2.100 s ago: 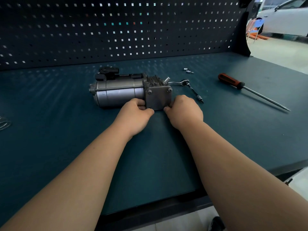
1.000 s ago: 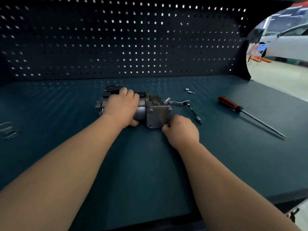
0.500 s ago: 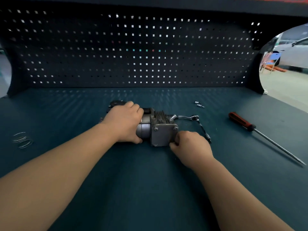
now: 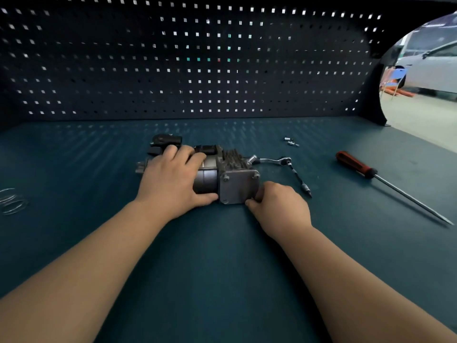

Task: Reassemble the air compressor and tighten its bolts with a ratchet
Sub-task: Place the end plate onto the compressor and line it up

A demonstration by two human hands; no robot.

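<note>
My forearms come in from the near edge of the bench. The compressor lies on its side at mid-bench, its square end plate facing me.

My left hand is clamped over the compressor's barrel, fingers curled across the top and thumb along the lower front, so it hides most of the barrel. My right hand is curled tight at the plate's lower right corner, thumb tip on that corner and fingers tucked round the right edge, gripping it. It covers whatever sits at that corner. Bolts show at the plate's other three corners.

Far to the left, well apart from the compressor, some wire rings lie flat.

Just behind my right hand the ratchet lies on the bench, its handle reaching towards a fitting on the compressor's far side and its extension bar running back towards me, past my knuckles. Further right a red-handled screwdriver lies with its long blade pointing towards the near right.

Beyond the ratchet sit a few small silver parts, too small for me to tell what they are.

A dark pegboard walls off the back of the bench. Past its right end I see a shop floor, a blue chair and a white car.
</note>
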